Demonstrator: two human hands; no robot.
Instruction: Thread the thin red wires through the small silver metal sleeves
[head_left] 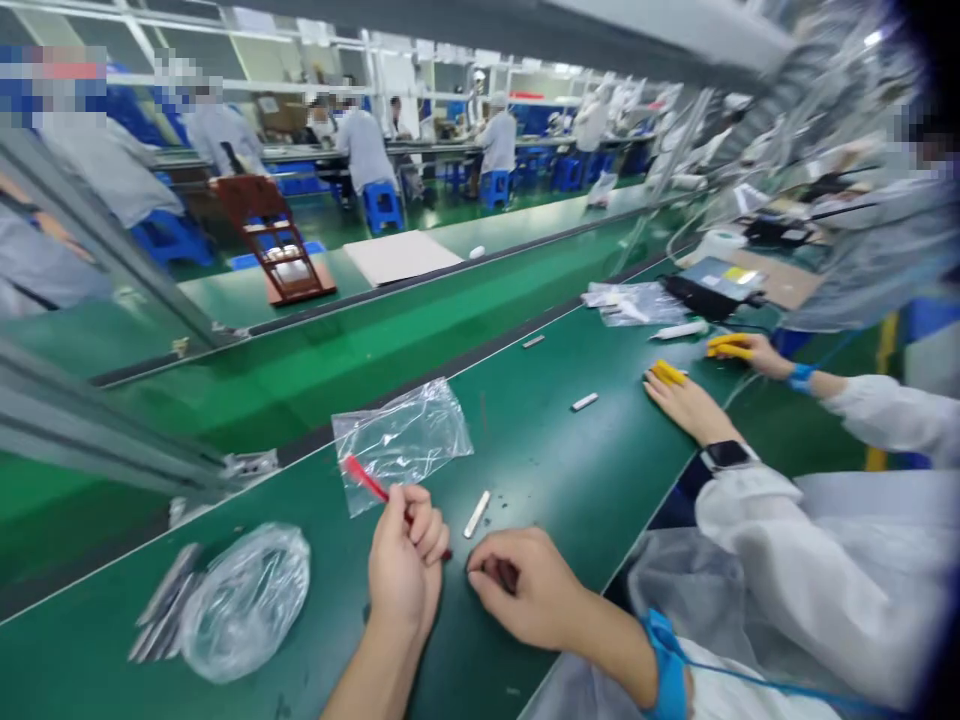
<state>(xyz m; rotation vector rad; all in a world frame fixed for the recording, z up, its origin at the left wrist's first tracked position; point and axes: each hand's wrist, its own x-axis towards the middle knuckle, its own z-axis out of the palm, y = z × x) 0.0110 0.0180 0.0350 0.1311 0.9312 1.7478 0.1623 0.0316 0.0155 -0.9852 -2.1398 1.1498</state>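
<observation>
My left hand (405, 560) is closed around a thin red stick-like tool (365, 478). Its flat red end points up and away, and a dark tip shows below the fingers. To the right, my right hand (529, 590) hovers low over the green bench with thumb and fingertips curled together; whatever they pinch is hidden. Just beyond both hands lies a small white bar-shaped piece (476, 514), with dark crumbs beside it. A clear flat plastic bag (405, 440) rests behind the red tool. A blue wrist strap (666, 660) circles my right wrist.
At left are a round clear plastic bag (247, 600) and grey strips (166, 605). More small bars (585, 401) lie along the bench (600, 480). A co-worker's hands (694, 405) with yellow finger covers are at right. A metal post (112, 430) stands front left.
</observation>
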